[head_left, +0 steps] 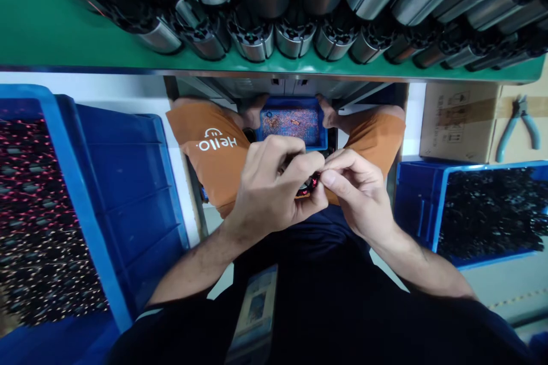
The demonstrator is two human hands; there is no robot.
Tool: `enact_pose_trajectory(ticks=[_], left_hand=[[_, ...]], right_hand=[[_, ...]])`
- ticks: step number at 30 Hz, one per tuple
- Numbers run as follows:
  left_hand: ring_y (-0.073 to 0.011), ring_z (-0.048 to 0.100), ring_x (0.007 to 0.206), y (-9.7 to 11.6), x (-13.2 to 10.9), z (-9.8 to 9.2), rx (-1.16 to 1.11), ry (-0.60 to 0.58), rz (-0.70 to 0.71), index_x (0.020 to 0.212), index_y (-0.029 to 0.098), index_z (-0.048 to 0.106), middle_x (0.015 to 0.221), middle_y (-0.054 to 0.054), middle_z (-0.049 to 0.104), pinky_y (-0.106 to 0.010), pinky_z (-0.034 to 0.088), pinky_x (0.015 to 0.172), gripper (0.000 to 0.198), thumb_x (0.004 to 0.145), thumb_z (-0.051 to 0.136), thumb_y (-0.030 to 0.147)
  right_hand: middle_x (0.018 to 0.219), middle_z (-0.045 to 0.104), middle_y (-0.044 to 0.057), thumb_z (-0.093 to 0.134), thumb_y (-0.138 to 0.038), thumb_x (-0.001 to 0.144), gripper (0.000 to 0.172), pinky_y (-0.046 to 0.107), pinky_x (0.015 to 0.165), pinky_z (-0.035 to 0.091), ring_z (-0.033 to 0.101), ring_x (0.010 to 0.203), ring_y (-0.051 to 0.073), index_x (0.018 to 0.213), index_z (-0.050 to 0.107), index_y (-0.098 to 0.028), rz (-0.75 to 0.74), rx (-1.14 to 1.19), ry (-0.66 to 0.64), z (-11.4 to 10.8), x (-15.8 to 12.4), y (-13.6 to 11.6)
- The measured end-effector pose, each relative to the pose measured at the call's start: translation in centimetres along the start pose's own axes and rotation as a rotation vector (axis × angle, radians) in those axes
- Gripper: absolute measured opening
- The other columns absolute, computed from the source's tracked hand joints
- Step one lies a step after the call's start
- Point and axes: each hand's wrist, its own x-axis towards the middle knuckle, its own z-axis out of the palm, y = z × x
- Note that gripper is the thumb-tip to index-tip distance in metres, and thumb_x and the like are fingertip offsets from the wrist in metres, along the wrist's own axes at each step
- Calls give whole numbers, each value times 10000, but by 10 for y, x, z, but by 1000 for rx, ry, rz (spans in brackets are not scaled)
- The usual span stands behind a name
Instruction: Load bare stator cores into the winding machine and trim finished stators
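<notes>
My left hand (274,185) is wrapped round a motor stator (305,190) with red windings and a dark rim, held above my lap. Most of the stator is hidden behind the fingers. My right hand (362,191) meets it at its right edge, thumb and forefinger pressed together in a pinch. Whatever lies between those fingertips is too small to make out. Below the hands, between the knees, sits a small blue bin (323,136) with copper-coloured scraps in it.
Rows of metal stators (252,45) stand on the green bench (38,34) ahead. A large blue crate (128,182) at left holds wound parts; another blue crate (422,205) at right holds black parts. Pliers (507,131) lie on a cardboard box (456,125).
</notes>
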Motion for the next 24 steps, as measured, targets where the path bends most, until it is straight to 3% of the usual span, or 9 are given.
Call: enact_pose_trajectory(ticks=[5,8,9,11,13,15,17,20,24], left_hand=[[-190,658,809,-1,4,-11,-546,-291,-380,1077,230,638,971,-61,654,-328,553,708,157,1016,646,375],[-155,558,473,-13,-5,-9,-1136,-724,-758,1168,210,603,781,-36,682,-306,450,456,561,1114,265,654],[-151,515,415,-17,-9,-7,-1202,-732,-819,1209,207,593,729,-23,672,-302,407,414,652,1101,186,705],[-147,545,456,-19,-18,-3,-1031,-452,-777,1257,223,595,735,-7,675,-289,423,438,631,1050,378,777],[-161,657,642,-15,-23,0,-619,-98,-471,1265,258,632,870,-18,728,-292,530,573,588,901,761,701],[-209,736,857,-6,-21,3,-239,8,-93,1253,256,682,1051,-60,775,-328,605,741,594,790,940,524],[-222,765,970,3,-13,6,-97,-35,89,1233,243,710,1147,-71,796,-333,621,844,466,835,919,365],[-198,781,962,9,2,4,-296,-134,-120,1179,235,724,1096,-41,811,-313,623,880,303,890,813,218],[-200,799,827,9,12,-6,-935,-693,-434,1327,225,713,991,-45,817,-301,649,729,351,977,726,240]], right_hand=[[1240,703,79,833,-351,926,98,435,1059,595,681,1188,238,951,793,-265,-249,-451,-214,-23,16,-34],[1394,696,106,813,-362,939,122,460,1088,592,674,1284,279,956,768,-249,-265,-637,-343,-38,16,-51],[1369,714,112,800,-354,951,123,445,1068,602,683,1283,278,968,752,-242,-220,-637,-350,-41,14,-52],[1254,755,108,774,-347,975,132,401,1004,623,717,1221,255,981,715,-228,-77,-546,-310,-46,8,-50],[1148,769,89,749,-374,997,170,370,942,633,745,1105,221,962,688,-219,97,-388,-281,-48,3,-45],[1138,769,83,743,-420,1000,220,375,921,636,749,1033,207,942,688,-216,235,-254,-312,-48,1,-43],[1239,758,97,773,-436,974,221,410,951,632,738,1109,237,937,721,-225,239,-245,-324,-47,2,-44],[1282,754,85,888,-395,862,154,479,1017,617,713,1194,291,896,793,-278,58,-451,-260,-53,10,-55],[887,773,-6,1003,-375,692,212,482,973,633,741,928,261,814,834,-407,-98,-715,-486,-74,24,-76]])
